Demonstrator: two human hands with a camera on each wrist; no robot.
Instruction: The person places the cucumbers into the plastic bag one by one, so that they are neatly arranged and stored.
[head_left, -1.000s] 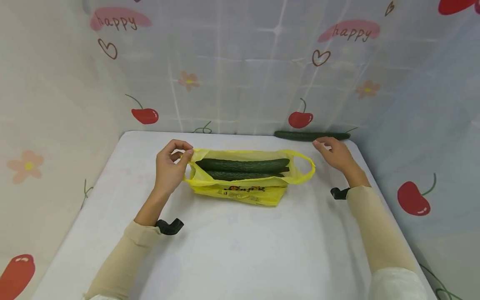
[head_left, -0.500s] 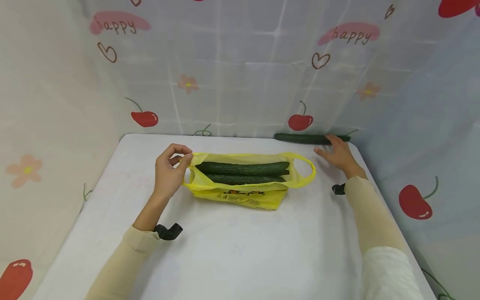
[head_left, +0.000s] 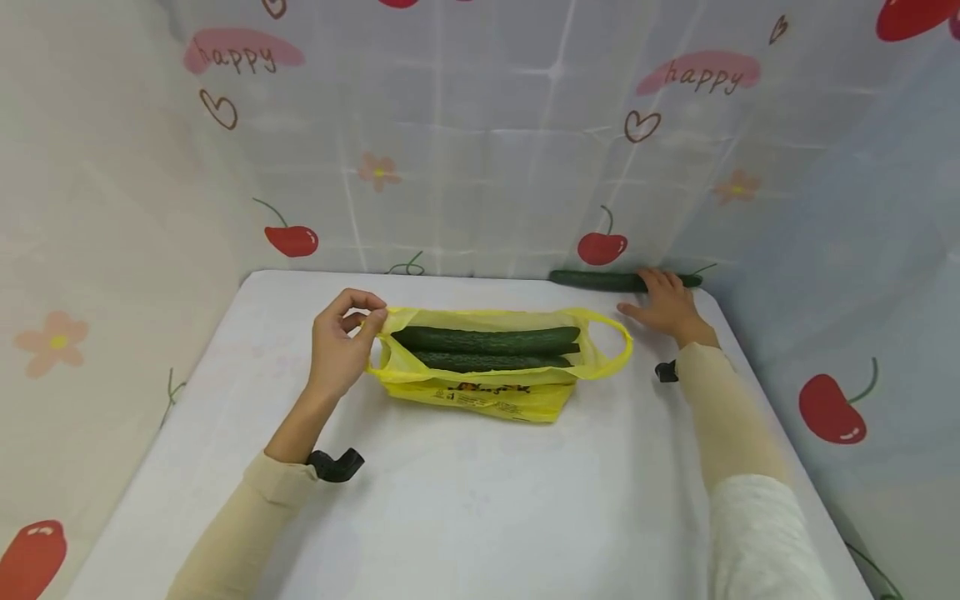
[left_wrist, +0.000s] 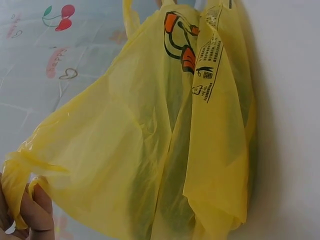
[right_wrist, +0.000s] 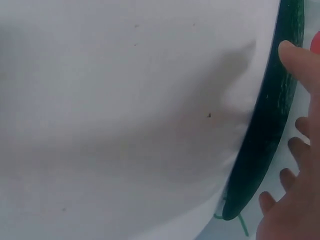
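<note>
My left hand (head_left: 335, 346) pinches the left handle of a yellow plastic bag (head_left: 480, 402), whose mouth gapes upward. Inside the bag lie dark green cucumbers (head_left: 495, 340) side by side. The left wrist view shows the bag's side (left_wrist: 215, 150) stretched toward my fingers (left_wrist: 41, 207). At the far right edge of the table is another cucumber (head_left: 592, 281). Over its right half reaches my right hand (head_left: 666, 307), fingers spread and thumb apart. In the right wrist view, the thumb overlaps this cucumber (right_wrist: 265, 125), and the other fingertips show beyond its far side.
The white table (head_left: 480, 500) ends at a printed curtain (head_left: 480, 167) right behind the far cucumber. More curtain stands at the left and right sides. The bag's right handle (head_left: 622, 346) loops out freely, a short way left of my right forearm.
My right hand has moved forward onto the far cucumber, then slightly left along it, with its fingers spreading. My left hand keeps its pinch on the bag handle.
</note>
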